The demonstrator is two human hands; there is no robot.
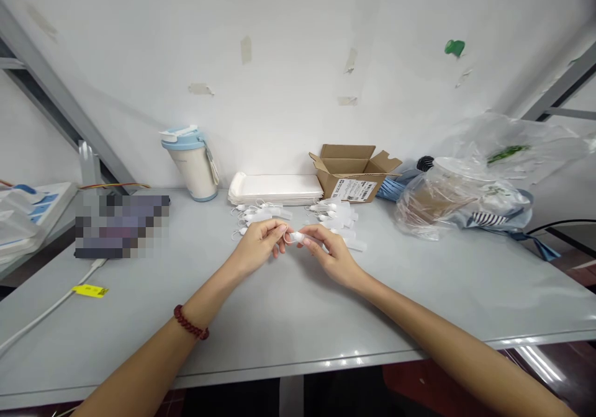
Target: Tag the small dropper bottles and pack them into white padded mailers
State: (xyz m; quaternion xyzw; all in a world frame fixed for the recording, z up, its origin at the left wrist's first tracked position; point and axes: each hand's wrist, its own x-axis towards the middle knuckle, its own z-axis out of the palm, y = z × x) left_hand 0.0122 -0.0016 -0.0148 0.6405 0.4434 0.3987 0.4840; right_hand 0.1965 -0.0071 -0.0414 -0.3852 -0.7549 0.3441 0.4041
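Observation:
My left hand (pixel 261 242) pinches the thin cord loop of a small white tube (pixel 296 237) between thumb and fingertips. My right hand (pixel 336 260) grips the tube's other end, fingers closed round it, so part of it is hidden. Both hands are close together just above the grey table (pixel 298 324). Behind the left hand lies a group of similar translucent tubes with cord loops (pixel 261 212). Another group of such tubes (pixel 338 215) lies behind the right hand, partly covered by it.
A stack of flat white packs (pixel 279 187) and an open cardboard box (pixel 351 178) stand against the wall. To the left are a cream tumbler (pixel 193 169), a pixelated dark object (pixel 123 226) and a white cable (pixel 51 310). A clear plastic bag (pixel 442 203) sits at right.

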